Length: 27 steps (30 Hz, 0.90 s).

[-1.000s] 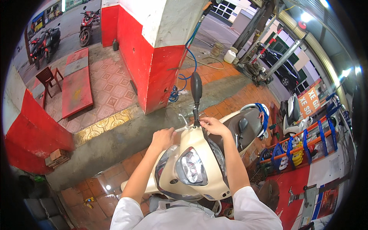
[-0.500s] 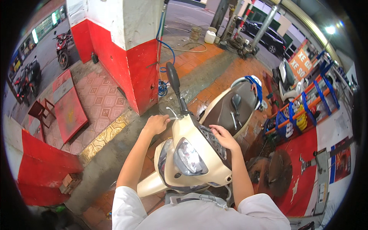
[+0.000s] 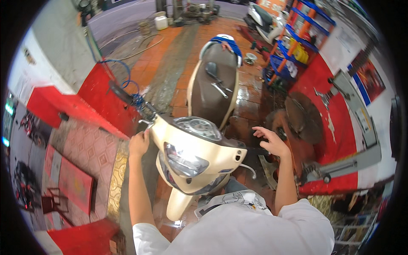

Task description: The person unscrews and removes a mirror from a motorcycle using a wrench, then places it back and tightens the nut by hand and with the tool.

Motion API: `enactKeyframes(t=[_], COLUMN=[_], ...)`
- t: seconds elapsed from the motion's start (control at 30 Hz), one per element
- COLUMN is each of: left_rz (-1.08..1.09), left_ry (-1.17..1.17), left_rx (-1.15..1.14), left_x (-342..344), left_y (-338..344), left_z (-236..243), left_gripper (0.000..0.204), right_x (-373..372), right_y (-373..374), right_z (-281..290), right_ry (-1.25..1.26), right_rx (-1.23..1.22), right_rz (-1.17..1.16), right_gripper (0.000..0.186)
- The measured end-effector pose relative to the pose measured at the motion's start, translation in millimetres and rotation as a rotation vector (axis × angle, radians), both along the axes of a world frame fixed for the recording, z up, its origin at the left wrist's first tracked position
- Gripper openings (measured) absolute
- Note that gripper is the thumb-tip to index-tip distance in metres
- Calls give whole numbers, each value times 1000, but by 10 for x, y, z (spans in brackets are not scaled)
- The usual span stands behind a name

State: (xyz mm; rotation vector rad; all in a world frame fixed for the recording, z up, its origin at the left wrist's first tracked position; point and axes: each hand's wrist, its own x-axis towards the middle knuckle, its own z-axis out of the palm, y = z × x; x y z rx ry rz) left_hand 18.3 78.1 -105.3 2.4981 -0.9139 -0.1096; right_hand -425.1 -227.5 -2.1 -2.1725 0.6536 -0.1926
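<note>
A cream scooter (image 3: 199,146) stands before me with its front toward me, its headlight and dashboard facing up. My left hand (image 3: 139,144) is closed beside the handlebar end, just below a brake lever (image 3: 145,122); what its fingers hold, if anything, is hidden. One black mirror (image 3: 120,92) is still mounted on that side, tilted outward. My right hand (image 3: 273,142) hovers to the right of the handlebar cover, fingers bent and apart, touching nothing. On the brown seat (image 3: 208,100) lie a loose black mirror (image 3: 212,71) and a wrench (image 3: 219,90). Another brake lever (image 3: 249,170) sticks out at the right.
A red and white pillar (image 3: 95,91) rises at the left, with a blue hose (image 3: 127,72) by it. To the right are a grey metal stand (image 3: 355,114) and a blue and orange rack (image 3: 293,44). A white bucket (image 3: 161,21) and another scooter (image 3: 261,23) stand farther back.
My view has turned right, so the scooter appears more upright. My right hand has left the dashboard area and moved off to the scooter's right side. My left hand stays by the handlebar end.
</note>
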Motion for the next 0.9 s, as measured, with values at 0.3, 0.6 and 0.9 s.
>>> enactKeyframes(t=[0.3, 0.6, 0.9], left_rz=[117, 219, 291], left_ry=[22, -78, -100], left_rx=[123, 167, 242], left_x=[97, -109, -212], left_y=[-7, -115, -43], left_z=[-155, 9, 79], left_gripper=[71, 78, 80], right_x=[-266, 159, 157], right_y=[270, 454, 458], right_z=[-394, -510, -555], right_ry=[377, 543, 516], right_rx=[-463, -521, -525], right_rz=[-41, -292, -304], right_gripper=[39, 30, 33])
